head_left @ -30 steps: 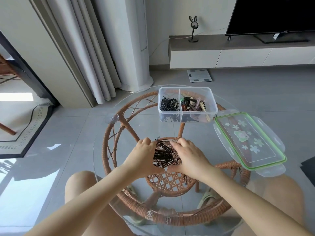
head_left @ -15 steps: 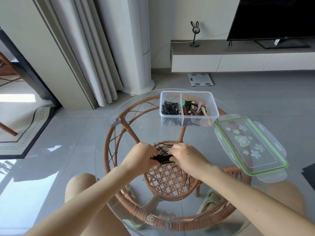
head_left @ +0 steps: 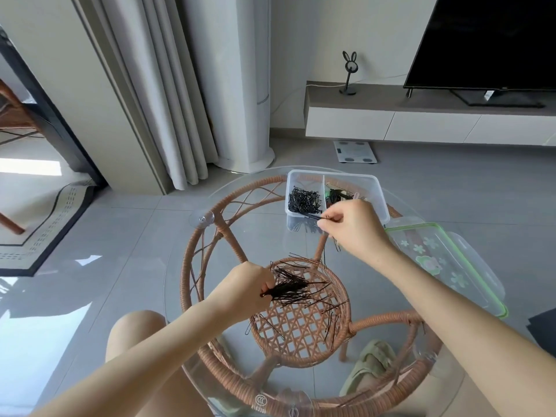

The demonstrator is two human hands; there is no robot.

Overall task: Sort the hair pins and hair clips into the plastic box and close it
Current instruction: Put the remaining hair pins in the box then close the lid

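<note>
Black, thin metal hair pins (head_left: 314, 217) are sticking out leftward from the fingers (head_left: 321, 226) of the right hand (head_left: 353, 228), which are pressing together in a pinch on just a few of them. The pinch is hovering at the near wall of the clear, two-compartment plastic box (head_left: 346, 175), about level with its divider. The pins' long axis is running roughly left to right, with the tips aiming toward the left compartment, where a heap of black pins (head_left: 304, 201) is already lying. The right compartment is holding mixed coloured hair clips (head_left: 338, 195). So the target is lying just far and left of the fingertips. I judge the move is calling for a short carry over the wall and a release.

The left hand (head_left: 246, 288) is gripping a thick bundle of black pins (head_left: 290, 291) in curled fingers. It is low over the round glass surface (head_left: 264, 236) on its rattan frame, on the near side and well apart from the box. The bundle is pointing right. Loose pins (head_left: 329, 314) are lying scattered around it. The right hand is plainly the nearer one to the box.

The clear lid (head_left: 445, 266) with the green rim and flower print is lying right of the box, so the closing is not yet done.
</note>
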